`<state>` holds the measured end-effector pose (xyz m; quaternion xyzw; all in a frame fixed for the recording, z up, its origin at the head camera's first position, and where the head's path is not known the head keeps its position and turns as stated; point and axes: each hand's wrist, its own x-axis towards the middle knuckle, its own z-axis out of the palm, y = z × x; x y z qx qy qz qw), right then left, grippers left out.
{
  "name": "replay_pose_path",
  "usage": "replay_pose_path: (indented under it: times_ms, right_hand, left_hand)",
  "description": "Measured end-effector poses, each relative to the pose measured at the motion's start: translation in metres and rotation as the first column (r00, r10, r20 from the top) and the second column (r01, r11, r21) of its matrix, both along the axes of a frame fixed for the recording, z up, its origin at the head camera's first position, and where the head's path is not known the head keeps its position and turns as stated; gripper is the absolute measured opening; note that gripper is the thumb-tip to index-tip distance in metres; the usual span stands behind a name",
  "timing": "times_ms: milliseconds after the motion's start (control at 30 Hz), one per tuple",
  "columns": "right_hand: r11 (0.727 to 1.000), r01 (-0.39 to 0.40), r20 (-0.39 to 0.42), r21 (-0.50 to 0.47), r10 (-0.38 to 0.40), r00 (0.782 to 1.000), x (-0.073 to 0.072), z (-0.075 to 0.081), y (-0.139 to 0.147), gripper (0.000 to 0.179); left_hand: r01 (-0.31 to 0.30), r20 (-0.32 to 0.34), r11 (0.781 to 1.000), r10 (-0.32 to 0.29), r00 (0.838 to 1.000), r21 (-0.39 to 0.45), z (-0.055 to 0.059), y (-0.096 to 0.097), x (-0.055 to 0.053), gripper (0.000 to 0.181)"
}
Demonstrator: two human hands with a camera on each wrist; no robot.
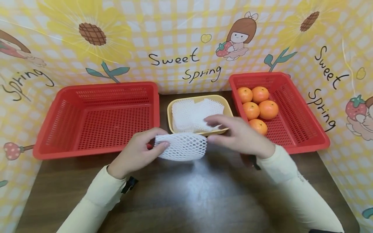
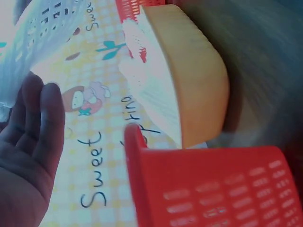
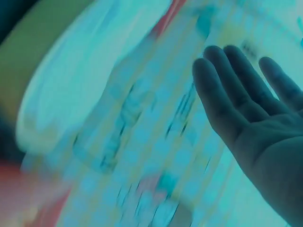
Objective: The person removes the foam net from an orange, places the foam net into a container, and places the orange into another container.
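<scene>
A white foam fruit net hangs in front of the yellow tray, its left end pinched between the thumb and fingers of my left hand. In the left wrist view the same net is above the fingers. My right hand is beside the net's right end, its fingers extended; in the right wrist view the hand has nothing in its palm. Behind both hands, the yellow tray holds more white foam nets. Whether the right fingertips touch the net I cannot tell.
On the left stands a red plastic basket with nothing inside. Another red basket at the right holds several oranges. All stand on a dark wooden table, with a patterned cloth behind.
</scene>
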<state>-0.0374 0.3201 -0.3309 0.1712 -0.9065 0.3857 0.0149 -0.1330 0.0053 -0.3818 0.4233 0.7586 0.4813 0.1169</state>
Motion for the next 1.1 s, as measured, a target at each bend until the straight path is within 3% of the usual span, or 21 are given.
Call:
replay_pose_path:
  times_ms: [100, 200, 300, 400, 467, 533, 567, 633, 700, 733, 767, 833, 900, 1000, 1100]
  right_hand:
    - [0.993, -0.117, 0.007, 0.022, 0.117, 0.993, 0.001, -0.008, -0.027, 0.049]
    - [0.986, -0.165, -0.006, 0.027, 0.165, 0.986, 0.0, -0.017, -0.044, 0.03]
    - [0.993, -0.116, -0.021, -0.01, 0.115, 0.993, 0.002, -0.026, -0.05, 0.012]
    - [0.996, 0.003, -0.028, -0.085, -0.006, 1.0, 0.006, -0.035, -0.052, 0.01]
    - [0.975, 0.103, 0.005, -0.196, -0.104, 0.995, 0.008, -0.039, -0.053, 0.01]
    - [0.911, 0.191, 0.063, -0.366, -0.181, 0.982, 0.008, -0.043, -0.055, 0.023]
    - [0.859, 0.23, 0.092, -0.458, -0.211, 0.973, 0.007, -0.044, -0.055, 0.033]
    - [0.728, 0.286, 0.139, -0.623, -0.257, 0.956, 0.005, -0.047, -0.055, 0.053]
    - [0.625, 0.296, 0.15, -0.722, -0.277, 0.949, 0.002, -0.05, -0.054, 0.067]
    - [0.599, 0.292, 0.14, -0.745, -0.288, 0.947, 0.0, -0.051, -0.053, 0.07]
    - [0.591, 0.284, 0.12, -0.755, -0.301, 0.946, -0.002, -0.051, -0.052, 0.072]
    - [0.614, 0.268, 0.056, -0.743, -0.341, 0.938, -0.005, -0.052, -0.05, 0.074]
    - [0.667, 0.261, -0.031, -0.697, -0.392, 0.919, -0.009, -0.052, -0.047, 0.071]
    - [0.745, 0.327, -0.147, -0.582, -0.492, 0.858, -0.016, -0.052, -0.039, 0.05]
    - [0.778, 0.45, -0.233, -0.438, -0.582, 0.779, -0.025, -0.053, -0.031, 0.028]
  left_hand:
    - [0.099, 0.002, 0.995, -0.099, 0.995, -0.027, 0.004, 0.005, 0.001, 0.021]
    - [0.153, -0.015, 0.988, -0.153, 0.988, -0.027, 0.007, 0.008, 0.001, 0.024]
    - [0.105, -0.051, 0.994, -0.104, 0.993, 0.009, 0.008, 0.01, 0.001, 0.026]
    - [0.017, -0.057, 0.996, -0.012, 0.998, 0.087, 0.007, 0.011, 0.001, 0.034]
    - [-0.017, -0.024, 0.989, 0.02, 0.999, 0.149, 0.006, 0.012, 0.001, 0.045]
    - [-0.033, 0.026, 0.981, 0.029, 0.999, 0.191, 0.006, 0.014, 0.001, 0.058]
    - [-0.038, 0.057, 0.979, 0.027, 0.998, 0.2, 0.007, 0.015, 0.001, 0.064]
    - [-0.022, 0.118, 0.98, -0.001, 0.993, 0.197, 0.008, 0.019, 0.001, 0.069]
    - [0.016, 0.165, 0.987, -0.043, 0.985, 0.163, 0.01, 0.025, 0.001, 0.062]
    - [0.037, 0.186, 0.989, -0.063, 0.981, 0.142, 0.011, 0.029, 0.0, 0.056]
    - [0.059, 0.199, 0.99, -0.084, 0.976, 0.126, 0.012, 0.033, -0.001, 0.049]
    - [0.084, 0.225, 0.99, -0.107, 0.968, 0.11, 0.012, 0.042, -0.003, 0.036]
    - [0.055, 0.254, 0.992, -0.082, 0.964, 0.112, 0.011, 0.052, -0.007, 0.03]
    - [-0.068, 0.278, 0.99, 0.032, 0.96, 0.123, 0.01, 0.068, -0.015, 0.028]
    - [-0.19, 0.247, 0.98, 0.169, 0.954, 0.062, 0.009, 0.085, -0.025, 0.03]
